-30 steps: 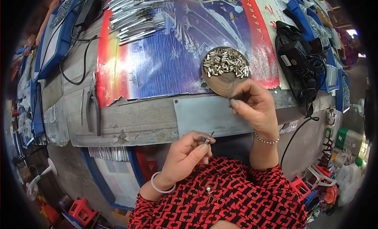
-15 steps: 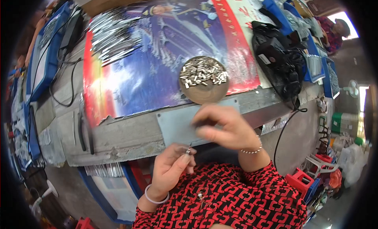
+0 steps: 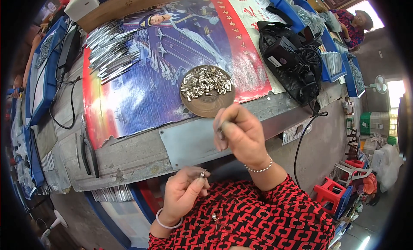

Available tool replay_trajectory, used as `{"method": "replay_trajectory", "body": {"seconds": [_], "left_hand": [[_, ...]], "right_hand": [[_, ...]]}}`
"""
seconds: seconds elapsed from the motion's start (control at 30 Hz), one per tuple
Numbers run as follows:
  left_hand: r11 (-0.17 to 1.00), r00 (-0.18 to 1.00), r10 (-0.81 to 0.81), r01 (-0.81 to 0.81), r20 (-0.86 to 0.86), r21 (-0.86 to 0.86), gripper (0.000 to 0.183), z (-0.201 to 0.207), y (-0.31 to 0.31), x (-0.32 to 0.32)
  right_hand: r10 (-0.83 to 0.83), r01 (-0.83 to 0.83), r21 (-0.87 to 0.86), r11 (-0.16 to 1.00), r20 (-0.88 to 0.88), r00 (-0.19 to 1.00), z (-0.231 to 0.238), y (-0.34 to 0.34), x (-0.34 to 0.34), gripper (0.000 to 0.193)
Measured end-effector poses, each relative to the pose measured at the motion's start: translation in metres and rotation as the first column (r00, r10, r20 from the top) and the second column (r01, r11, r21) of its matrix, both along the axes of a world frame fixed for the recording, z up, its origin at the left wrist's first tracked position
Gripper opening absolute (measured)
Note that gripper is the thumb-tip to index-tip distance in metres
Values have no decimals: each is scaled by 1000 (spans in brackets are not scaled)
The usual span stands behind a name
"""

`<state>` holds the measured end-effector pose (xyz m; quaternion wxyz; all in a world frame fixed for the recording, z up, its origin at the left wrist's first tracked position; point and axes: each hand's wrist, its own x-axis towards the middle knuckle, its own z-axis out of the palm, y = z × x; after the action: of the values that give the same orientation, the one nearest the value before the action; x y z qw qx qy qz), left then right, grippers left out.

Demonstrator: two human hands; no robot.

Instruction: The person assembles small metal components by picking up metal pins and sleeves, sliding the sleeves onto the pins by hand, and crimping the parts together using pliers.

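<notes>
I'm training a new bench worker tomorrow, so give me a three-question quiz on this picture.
1. True or false: the round dish of small metal sleeves lies on the poster.
2. What lies at the bench's far left corner? A) a heap of long metal pins B) a stack of plates C) a coil of rope
3. Which hand pinches a small metal piece close to the body?

Key: 1 true. 2 A. 3 the left hand; the right hand is raised near the dish.

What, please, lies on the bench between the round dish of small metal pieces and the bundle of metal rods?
In the head view, only the blue printed poster lies between the round dish and the metal rods.
</notes>
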<state>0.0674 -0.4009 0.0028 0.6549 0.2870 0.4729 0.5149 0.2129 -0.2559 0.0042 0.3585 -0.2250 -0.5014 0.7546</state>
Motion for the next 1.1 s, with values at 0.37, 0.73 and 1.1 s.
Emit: {"method": "replay_trajectory", "body": {"seconds": [0.37,0.73,1.1], "left_hand": [[437,883,291,220,-368,872,19,61,21,-1],[243,819,554,7,-145,970,20,68,44,20],[239,822,543,45,-172,970,22,65,44,18]], "right_hand": [[0,5,-71,997,72,997,-17,-7,6,10],[47,-42,-86,995,59,997,-23,-7,7,11],[50,-46,-80,996,48,998,-21,-7,7,8]]}}
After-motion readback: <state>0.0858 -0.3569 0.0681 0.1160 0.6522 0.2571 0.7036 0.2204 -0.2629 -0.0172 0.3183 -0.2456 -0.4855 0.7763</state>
